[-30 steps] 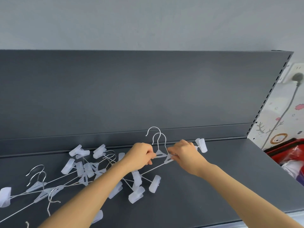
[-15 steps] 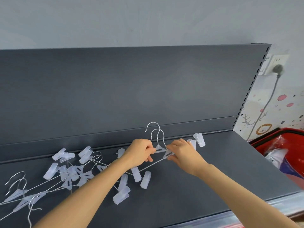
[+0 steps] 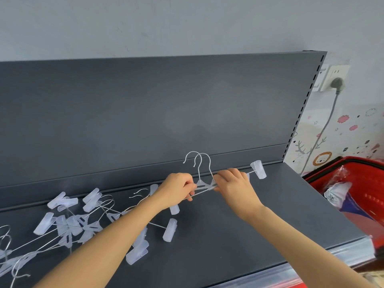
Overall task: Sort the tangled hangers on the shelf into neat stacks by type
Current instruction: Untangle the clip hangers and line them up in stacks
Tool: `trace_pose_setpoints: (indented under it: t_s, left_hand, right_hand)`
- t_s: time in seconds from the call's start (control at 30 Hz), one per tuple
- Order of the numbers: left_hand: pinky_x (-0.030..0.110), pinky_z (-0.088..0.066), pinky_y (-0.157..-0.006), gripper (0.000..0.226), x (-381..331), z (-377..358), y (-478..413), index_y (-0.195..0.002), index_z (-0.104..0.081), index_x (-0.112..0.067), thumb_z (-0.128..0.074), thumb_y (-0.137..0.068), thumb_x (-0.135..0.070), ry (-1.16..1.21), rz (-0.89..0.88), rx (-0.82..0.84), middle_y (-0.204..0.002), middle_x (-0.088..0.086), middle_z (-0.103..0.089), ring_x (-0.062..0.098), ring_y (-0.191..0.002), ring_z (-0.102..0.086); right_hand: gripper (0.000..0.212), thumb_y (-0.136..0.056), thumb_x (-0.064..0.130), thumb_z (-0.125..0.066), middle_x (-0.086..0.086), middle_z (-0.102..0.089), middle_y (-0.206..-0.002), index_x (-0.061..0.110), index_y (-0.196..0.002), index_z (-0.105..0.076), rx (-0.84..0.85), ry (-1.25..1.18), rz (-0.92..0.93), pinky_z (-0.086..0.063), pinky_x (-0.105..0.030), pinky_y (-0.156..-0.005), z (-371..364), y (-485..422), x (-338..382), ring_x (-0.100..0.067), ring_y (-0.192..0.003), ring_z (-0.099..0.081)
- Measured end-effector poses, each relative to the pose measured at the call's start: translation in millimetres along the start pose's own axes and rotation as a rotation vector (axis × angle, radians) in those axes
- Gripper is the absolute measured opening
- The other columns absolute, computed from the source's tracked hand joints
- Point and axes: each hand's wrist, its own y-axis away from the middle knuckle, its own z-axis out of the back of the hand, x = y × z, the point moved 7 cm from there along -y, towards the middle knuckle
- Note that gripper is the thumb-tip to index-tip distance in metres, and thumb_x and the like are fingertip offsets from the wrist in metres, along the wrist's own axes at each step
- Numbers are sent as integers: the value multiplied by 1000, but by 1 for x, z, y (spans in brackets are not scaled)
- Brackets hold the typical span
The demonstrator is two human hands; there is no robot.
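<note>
Head view: both hands met a little right of the middle of the dark grey shelf, close to its back edge. The left hand had its fingers curled round the wire bar and plastic neck of a pair of clip hangers. The right hand pinched the same pair from the three o'clock side. The two hooks stood upright at twelve o'clock from the hands, in front of the back panel. One translucent clip stuck out on the bar's end at two o'clock from the right hand.

The tangled heap of hangers lay on the shelf at eight o'clock from the hands and ran off the left edge of the picture. More clips lay at six o'clock from the left hand, partly under the forearm.

Beyond the shelf's end, at three o'clock, sat a red basket with wrapped things inside. A wall socket with a grey plug sat at one o'clock.
</note>
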Motion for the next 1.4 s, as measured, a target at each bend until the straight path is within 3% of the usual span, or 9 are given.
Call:
trace_pose_setpoints:
  t_s: [0.2, 0.33, 0.5, 0.73, 0.83, 0.93, 1.07, 1.2, 1.4]
  left_hand:
    - [38, -55, -75, 20, -4, -9, -6, -76, -60, -12, -49, -90, -20, -165, -43, 43, -75, -5, -70, 5, -68, -68]
    - [34, -55, -70, 22, -6, -17, -7, -78, -58, -9, -48, -92, -21, -199, -34, 75, -81, -4, -69, 5, -64, -69]
    - [27, -51, -66, 21, -11, -17, -11, -77, -56, -9, -46, -94, -18, -15, 7, -16, -80, -4, -68, 3, -60, -69]
    - [34, -48, -68, 19, -15, -26, -11, -77, -58, -6, -50, -91, -15, 25, -29, 22, -80, 2, -69, 5, -64, -70]
    - [35, -44, -64, 21, -17, -28, -12, -72, -54, -16, -49, -92, -14, 32, -41, 23, -87, 6, -68, 6, -61, -70]
    - [33, -42, -61, 22, -16, -30, -14, -72, -51, -19, -47, -93, -14, 36, -36, 43, -90, 5, -66, 9, -59, -70]
    - [32, -46, -63, 19, -12, -35, -21, -75, -52, -14, -46, -93, -12, 109, 12, 56, -85, 0, -67, 13, -63, -71]
    - [41, -53, -82, 14, -2, -39, -30, -83, -60, -2, -51, -91, -11, 206, 56, 97, -83, 0, -71, 13, -76, -68]
    - [28, -47, -71, 15, 6, -43, -45, -78, -58, -13, -51, -90, -11, 142, 83, 136, -83, -4, -71, 9, -73, -60]
  right_hand:
    - [17, -72, 16, -78, 5, -62, -80, 18, -78, -62, 8, -31, -53, -46, -34, -70, -5, 7, -14, -24, -80, -58]
    - [23, -63, 20, -83, 8, -60, -72, 20, -74, -63, 21, 54, 14, -44, -29, -65, -4, 6, -17, -20, -73, -59]
    - [24, -63, 21, -84, 8, -59, -71, 20, -71, -62, -1, 30, -18, -45, -30, -62, -8, 14, -12, -20, -71, -59]
    - [22, -66, 20, -82, 7, -61, -65, 19, -71, -61, 13, -38, -31, -46, -40, -87, -9, 14, -16, -19, -74, -65]
    - [22, -71, 22, -79, 7, -58, -61, 19, -71, -57, 68, -86, -48, -35, -28, -85, -20, 16, -19, -20, -63, -58]
    - [21, -76, 21, -75, 7, -59, -63, 20, -71, -55, 71, -127, -80, -26, -27, -79, -25, 18, -23, -21, -62, -55]
    - [12, -79, 19, -70, 6, -64, -76, 17, -78, -59, 80, -162, -74, -38, -37, -92, -30, 18, -24, -22, -77, -62]
    - [19, -71, 19, -78, 7, -63, -69, 19, -74, -60, 128, -145, -82, -47, -35, -83, -37, 14, -26, -21, -68, -61]
    - [20, -70, 24, -79, 6, -66, -75, 19, -81, -63, 163, -154, -90, -49, -34, -73, -54, 9, -32, -23, -71, -62]
